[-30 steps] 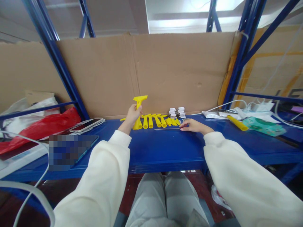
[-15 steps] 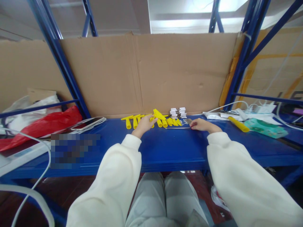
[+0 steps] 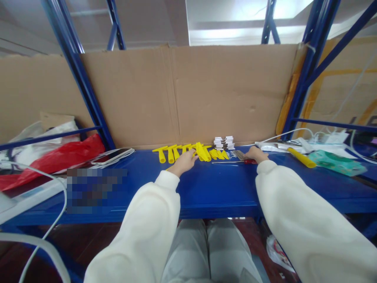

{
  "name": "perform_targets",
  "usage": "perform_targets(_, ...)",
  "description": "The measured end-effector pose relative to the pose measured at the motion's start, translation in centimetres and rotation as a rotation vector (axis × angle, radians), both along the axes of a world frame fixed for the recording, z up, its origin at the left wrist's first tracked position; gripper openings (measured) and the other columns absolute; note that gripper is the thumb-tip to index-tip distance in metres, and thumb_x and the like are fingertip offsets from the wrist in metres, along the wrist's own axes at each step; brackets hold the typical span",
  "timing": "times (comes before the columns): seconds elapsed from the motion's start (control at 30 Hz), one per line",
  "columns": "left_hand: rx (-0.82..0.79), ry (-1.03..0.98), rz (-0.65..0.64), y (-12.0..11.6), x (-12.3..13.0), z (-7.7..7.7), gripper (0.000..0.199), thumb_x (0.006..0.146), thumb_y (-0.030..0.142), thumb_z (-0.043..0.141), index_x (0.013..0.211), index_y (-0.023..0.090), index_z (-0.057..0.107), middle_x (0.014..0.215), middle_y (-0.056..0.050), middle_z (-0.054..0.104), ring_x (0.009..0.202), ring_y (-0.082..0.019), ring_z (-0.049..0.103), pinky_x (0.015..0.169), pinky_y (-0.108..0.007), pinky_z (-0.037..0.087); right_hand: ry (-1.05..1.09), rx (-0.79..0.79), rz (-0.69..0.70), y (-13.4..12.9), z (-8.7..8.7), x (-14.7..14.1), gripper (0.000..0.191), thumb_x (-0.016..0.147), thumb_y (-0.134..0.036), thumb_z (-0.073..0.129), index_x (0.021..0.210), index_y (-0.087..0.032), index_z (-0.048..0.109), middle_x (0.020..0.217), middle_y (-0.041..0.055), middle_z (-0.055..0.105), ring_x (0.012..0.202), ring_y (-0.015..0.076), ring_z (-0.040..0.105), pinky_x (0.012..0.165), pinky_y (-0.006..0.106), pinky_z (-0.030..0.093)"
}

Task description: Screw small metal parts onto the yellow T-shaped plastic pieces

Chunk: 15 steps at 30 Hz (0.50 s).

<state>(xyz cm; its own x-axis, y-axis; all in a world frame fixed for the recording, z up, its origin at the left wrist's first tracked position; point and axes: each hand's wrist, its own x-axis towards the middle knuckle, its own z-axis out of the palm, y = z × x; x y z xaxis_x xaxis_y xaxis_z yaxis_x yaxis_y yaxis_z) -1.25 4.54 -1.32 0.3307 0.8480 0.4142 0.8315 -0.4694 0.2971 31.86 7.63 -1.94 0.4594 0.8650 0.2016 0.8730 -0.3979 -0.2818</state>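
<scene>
My left hand [image 3: 185,162] is closed on a yellow T-shaped plastic part [image 3: 201,151], whose flat end sticks out past the fingertips. To its left stands a row of similar yellow tube parts [image 3: 171,155] along the back of the bench. My right hand [image 3: 257,154] is closed at the red handle of a screwdriver [image 3: 250,161]; its fingers are partly hidden. The screwdriver's thin shaft points left, low over the blue surface. Beside the right fingertips lie several slim metal pieces [image 3: 240,155]. Small yellow wedge pieces [image 3: 219,154] lie between the hands.
White and dark pieces [image 3: 224,142] are stacked by the cardboard back panel [image 3: 206,94]. A yellow tube [image 3: 302,158] and a green packet [image 3: 337,162] lie right. At left are a phone [image 3: 113,156], a red bag [image 3: 64,153] and white cables [image 3: 61,196].
My right hand has shifted right and away from me, exposing the screwdriver's red handle. My left hand and the yellow part in it have come down slightly toward the bench.
</scene>
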Motion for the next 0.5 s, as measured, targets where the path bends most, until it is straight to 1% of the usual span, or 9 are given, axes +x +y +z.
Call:
perform_targets(0.07,-0.015,0.016,-0.001,-0.12,0.02,-0.03,0.025,0.094,0.026,0.053,0.114,0.015,0.063,0.115,-0.017,0.07,0.111,-0.027,0.066,0.094,-0.036,0.048,0.036,-0.034,-0.043,0.08,0.14,-0.4,0.036,0.066,-0.038,0.074,0.095,-0.015,0.073,0.104,0.0219,0.072,0.099,0.0375,0.069,0.086,0.053,0.052)
perform_targets(0.17,-0.017,0.034,-0.012,-0.12,0.01,-0.11,0.024,0.094,0.027,0.053,0.112,0.016,0.063,0.116,-0.016,0.07,0.111,-0.027,0.066,0.094,-0.035,0.049,0.063,-0.061,-0.063,0.16,0.17,-0.45,0.035,0.067,-0.035,0.075,0.096,-0.016,0.072,0.103,0.0209,0.073,0.099,0.0374,0.069,0.084,0.051,0.053)
perform_targets(0.37,-0.013,0.036,-0.032,0.18,0.04,-0.55,0.025,0.092,0.026,0.056,0.113,0.016,0.065,0.114,-0.015,0.072,0.11,-0.026,0.066,0.095,-0.034,0.049,0.066,-0.041,-0.024,0.36,-0.16,0.1,0.028,0.066,-0.037,0.075,0.087,-0.018,0.071,0.093,0.0174,0.074,0.093,0.0372,0.07,0.082,0.053,0.053)
perform_targets(0.5,-0.016,0.056,-0.039,-0.01,0.13,-0.48,0.025,0.093,0.026,0.055,0.112,0.015,0.066,0.115,-0.015,0.071,0.111,-0.026,0.066,0.096,-0.034,0.048,0.075,-0.035,0.015,0.1,0.07,-0.17,0.018,0.066,-0.032,0.073,0.077,-0.018,0.069,0.086,0.0167,0.074,0.086,0.0383,0.07,0.08,0.057,0.052)
